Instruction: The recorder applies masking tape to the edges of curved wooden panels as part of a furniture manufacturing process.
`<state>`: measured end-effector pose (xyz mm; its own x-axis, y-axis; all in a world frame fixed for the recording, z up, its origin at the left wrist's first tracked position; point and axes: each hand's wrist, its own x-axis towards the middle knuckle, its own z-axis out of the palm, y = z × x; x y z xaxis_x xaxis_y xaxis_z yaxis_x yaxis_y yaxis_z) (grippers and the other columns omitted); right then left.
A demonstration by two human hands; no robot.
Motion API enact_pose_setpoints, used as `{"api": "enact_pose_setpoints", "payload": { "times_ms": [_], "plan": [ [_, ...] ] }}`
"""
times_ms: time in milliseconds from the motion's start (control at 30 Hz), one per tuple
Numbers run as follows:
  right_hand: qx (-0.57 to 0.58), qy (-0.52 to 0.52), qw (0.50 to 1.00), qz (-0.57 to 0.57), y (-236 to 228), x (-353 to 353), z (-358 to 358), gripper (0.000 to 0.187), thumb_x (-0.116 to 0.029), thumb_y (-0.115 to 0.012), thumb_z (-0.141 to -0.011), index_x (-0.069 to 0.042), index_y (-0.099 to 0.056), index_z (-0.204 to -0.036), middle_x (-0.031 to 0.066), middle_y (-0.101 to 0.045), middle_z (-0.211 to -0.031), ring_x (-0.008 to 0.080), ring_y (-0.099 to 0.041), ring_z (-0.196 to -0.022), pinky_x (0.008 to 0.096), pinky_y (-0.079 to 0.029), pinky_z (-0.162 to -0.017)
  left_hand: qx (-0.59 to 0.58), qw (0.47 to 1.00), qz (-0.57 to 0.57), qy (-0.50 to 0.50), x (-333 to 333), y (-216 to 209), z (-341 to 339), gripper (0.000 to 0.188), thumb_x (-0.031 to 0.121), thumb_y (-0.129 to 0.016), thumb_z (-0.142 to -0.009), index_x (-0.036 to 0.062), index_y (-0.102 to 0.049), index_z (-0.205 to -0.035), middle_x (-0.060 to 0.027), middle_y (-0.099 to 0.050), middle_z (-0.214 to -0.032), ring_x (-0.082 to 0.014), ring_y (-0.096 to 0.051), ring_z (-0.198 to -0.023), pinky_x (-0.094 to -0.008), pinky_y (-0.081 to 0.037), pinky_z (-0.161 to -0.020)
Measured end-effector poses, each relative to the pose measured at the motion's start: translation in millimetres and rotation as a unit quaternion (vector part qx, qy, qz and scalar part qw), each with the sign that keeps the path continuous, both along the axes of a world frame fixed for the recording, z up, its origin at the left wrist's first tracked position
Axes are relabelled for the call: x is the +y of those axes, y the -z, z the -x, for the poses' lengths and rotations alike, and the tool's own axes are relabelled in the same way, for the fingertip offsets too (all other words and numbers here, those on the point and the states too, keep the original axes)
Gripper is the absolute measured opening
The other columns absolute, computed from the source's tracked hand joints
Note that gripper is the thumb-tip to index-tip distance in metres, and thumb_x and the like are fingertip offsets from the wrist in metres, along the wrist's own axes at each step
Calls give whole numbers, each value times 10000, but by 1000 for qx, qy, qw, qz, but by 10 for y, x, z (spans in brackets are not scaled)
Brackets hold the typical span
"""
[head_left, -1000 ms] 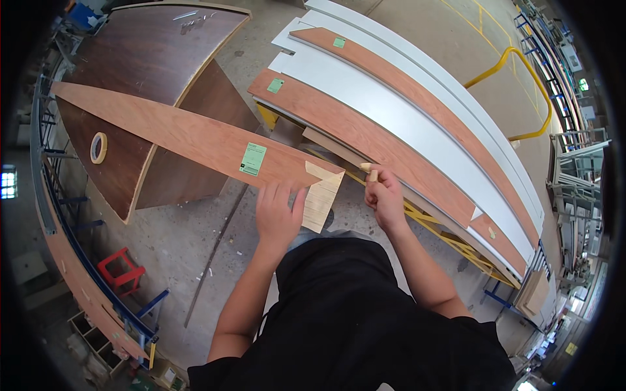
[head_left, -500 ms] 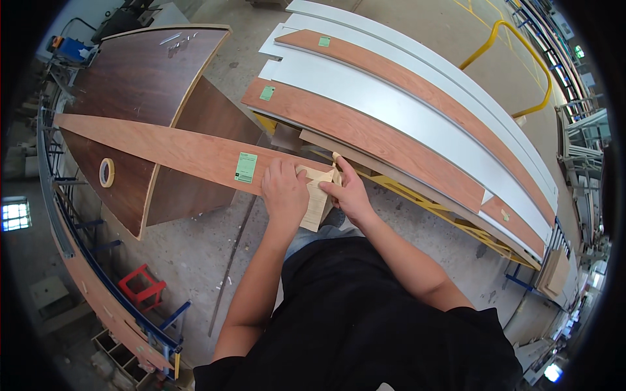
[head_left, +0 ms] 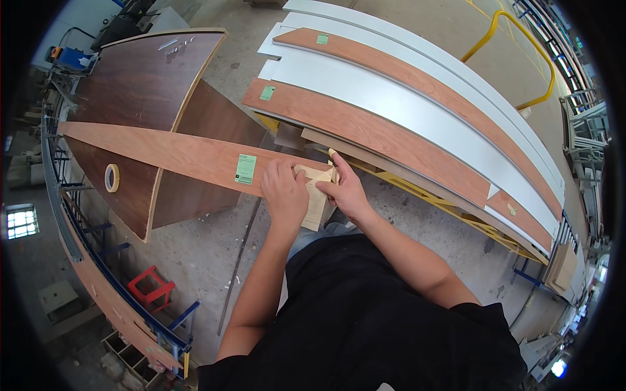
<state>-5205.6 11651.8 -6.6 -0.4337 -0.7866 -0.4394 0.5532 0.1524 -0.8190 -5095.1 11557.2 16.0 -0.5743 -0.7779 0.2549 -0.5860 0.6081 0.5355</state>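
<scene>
A long reddish-brown wooden board with a green label reaches from the table at left to my body. My left hand is closed over the board's near end, its fingertips at the edge of a cream paper slip. That slip hangs down over the board's end, its upper part folded. My right hand pinches the slip's right side between thumb and fingers. Something cream-coloured is at the tip of its raised index finger; whether tape or a wrap, I cannot tell.
A dark brown table at left carries a tape roll. White panels and reddish boards lie on a yellow-framed cart at right. A red stool stands lower left, near a blue rack.
The view has shifted slightly, moving the surroundings a little in the picture. Both hands keep nearly the same hold on the board and paper slip.
</scene>
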Motion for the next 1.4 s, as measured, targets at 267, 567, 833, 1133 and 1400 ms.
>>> {"api": "enact_pose_setpoints", "payload": {
  "times_ms": [267,567,833,1133,1400],
  "plan": [
    [9,-8,1000,-11,29,-7,0,837,45,-681,-792,-13,-247,-1505,95,-605,-1113,69,-536,-720,212,-411,-533,16,1000,16,-7,18,46,-4,195,62,-650,-817,37,-548,-981,-148,-541,-994,-368,-520,-958,-460,-409,-832],
    [25,-19,999,-18,-13,-3,12,824,29,-676,-812,-27,-241,-1509,18,-577,-823,56,-460,-530,210,-359,-448,25,999,33,-15,68,46,-45,188,97,-675,-823,29,-660,-997,-118,-566,-1014,-320,-548,-941,-414,-433,-804],
    [-2,-12,1000,-12,-2,-6,20,820,24,-687,-811,-28,-254,-1505,8,-569,-806,54,-459,-535,206,-367,-456,22,999,37,-31,72,-1,-8,228,102,-679,-818,44,-636,-1035,-131,-572,-1017,-342,-552,-941,-429,-440,-807],
    [0,-14,1000,-21,-29,-2,24,804,33,-682,-812,-31,-269,-1500,7,-571,-816,53,-461,-546,204,-367,-461,33,999,23,-17,42,33,-33,234,97,-669,-823,39,-619,-1044,-140,-572,-1032,-350,-551,-964,-441,-434,-829],
    [-5,-15,1000,-19,0,-1,7,801,35,-680,-811,-36,-275,-1499,12,-582,-835,53,-464,-549,204,-368,-462,25,999,30,10,59,46,-74,276,83,-665,-825,14,-644,-1091,-144,-573,-1023,-329,-555,-941,-422,-443,-807]
  ]
}}
